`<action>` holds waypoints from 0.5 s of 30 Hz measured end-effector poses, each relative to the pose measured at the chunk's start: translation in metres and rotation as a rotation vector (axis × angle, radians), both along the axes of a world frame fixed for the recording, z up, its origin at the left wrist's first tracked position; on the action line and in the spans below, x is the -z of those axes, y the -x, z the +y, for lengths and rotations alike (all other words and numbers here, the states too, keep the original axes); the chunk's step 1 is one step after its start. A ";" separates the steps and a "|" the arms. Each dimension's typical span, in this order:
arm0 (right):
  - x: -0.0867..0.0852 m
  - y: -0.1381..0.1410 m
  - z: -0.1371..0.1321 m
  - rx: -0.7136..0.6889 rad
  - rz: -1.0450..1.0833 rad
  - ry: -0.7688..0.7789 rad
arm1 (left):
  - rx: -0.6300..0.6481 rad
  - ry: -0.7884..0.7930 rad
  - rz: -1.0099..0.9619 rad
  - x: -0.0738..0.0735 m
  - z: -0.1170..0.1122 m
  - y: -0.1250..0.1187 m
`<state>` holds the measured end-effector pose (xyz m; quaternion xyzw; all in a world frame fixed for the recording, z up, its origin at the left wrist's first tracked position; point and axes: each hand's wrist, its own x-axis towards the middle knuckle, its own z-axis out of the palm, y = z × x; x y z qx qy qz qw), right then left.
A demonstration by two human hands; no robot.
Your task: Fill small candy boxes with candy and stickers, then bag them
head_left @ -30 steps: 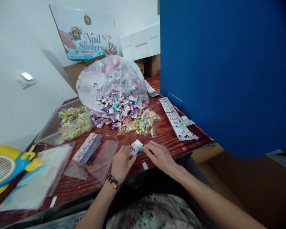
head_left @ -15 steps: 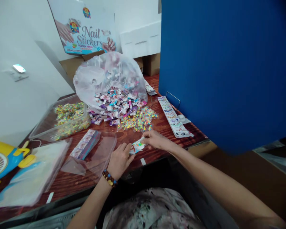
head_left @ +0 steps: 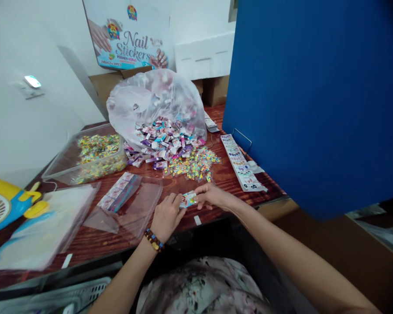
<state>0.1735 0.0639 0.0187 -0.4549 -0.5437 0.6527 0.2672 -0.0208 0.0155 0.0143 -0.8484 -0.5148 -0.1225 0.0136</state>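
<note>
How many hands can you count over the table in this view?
2. The left hand, wearing a beaded bracelet, and the right hand meet at a small sticker packet; none seem hidden.

Left hand [head_left: 167, 217], right hand [head_left: 212, 196], nearly meeting

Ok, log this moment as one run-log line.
Left hand: holding small rectangular colourful sticker packet | right hand: touching same packet

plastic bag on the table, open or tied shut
Open: the clear plastic bag has no visible tie, and its mouth faces the person, with small packets spilling from it onto the table.
</note>
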 end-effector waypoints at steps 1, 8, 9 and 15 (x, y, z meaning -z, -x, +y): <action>0.001 -0.001 -0.001 0.005 0.057 0.023 | 0.002 0.003 -0.044 0.002 0.000 0.001; 0.016 0.005 -0.010 0.142 0.098 0.050 | 0.032 -0.005 -0.164 0.014 -0.003 0.004; 0.018 0.009 -0.011 0.187 0.087 0.028 | 0.041 0.006 -0.163 0.014 -0.003 0.004; 0.027 0.024 -0.017 0.351 0.087 -0.084 | 0.011 0.038 -0.198 0.013 -0.005 -0.001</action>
